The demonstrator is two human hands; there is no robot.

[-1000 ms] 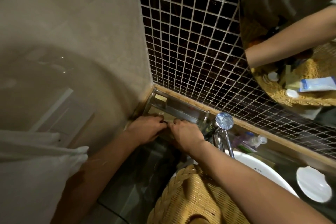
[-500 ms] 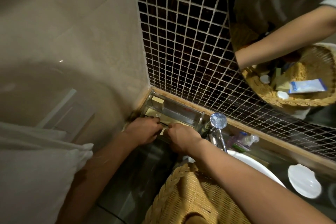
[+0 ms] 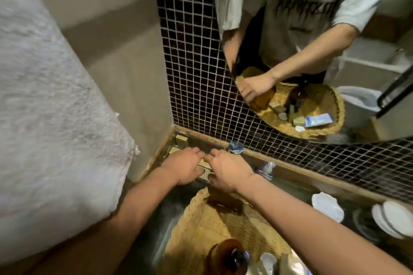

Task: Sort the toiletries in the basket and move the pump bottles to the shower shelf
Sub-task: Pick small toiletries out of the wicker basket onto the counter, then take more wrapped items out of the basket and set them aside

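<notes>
Both hands meet at the corner of the bench, over a small clear tray (image 3: 178,140) set against the tiled wall. The left hand (image 3: 182,168) lies knuckles up, its fingers bent down onto a pale tan soap bar (image 3: 202,168); the right hand (image 3: 225,171) faces it from the other side, fingertips and thumb curled onto the same bar, so the grip of each hand is pinching that bar between them. Just beyond the grip, deeper in the tray, sit two more tan blocks (image 3: 181,139), one nearer the corner than the other. How the pinched bar rests in the tray is hidden by the fingers.

Just behind the right grip stands a chrome tap (image 3: 235,147), and near the right wrist a small clear bottle (image 3: 267,168) leans at the wall.

Below the grip, under the right forearm, lies the woven basket (image 3: 214,225). In its near end stands an amber pump bottle (image 3: 225,257), well apart from both hands, with a white round cap (image 3: 268,260) and blurred items beside it.

Well right of the grip, white dishes (image 3: 327,206) sit on the bench.
</notes>
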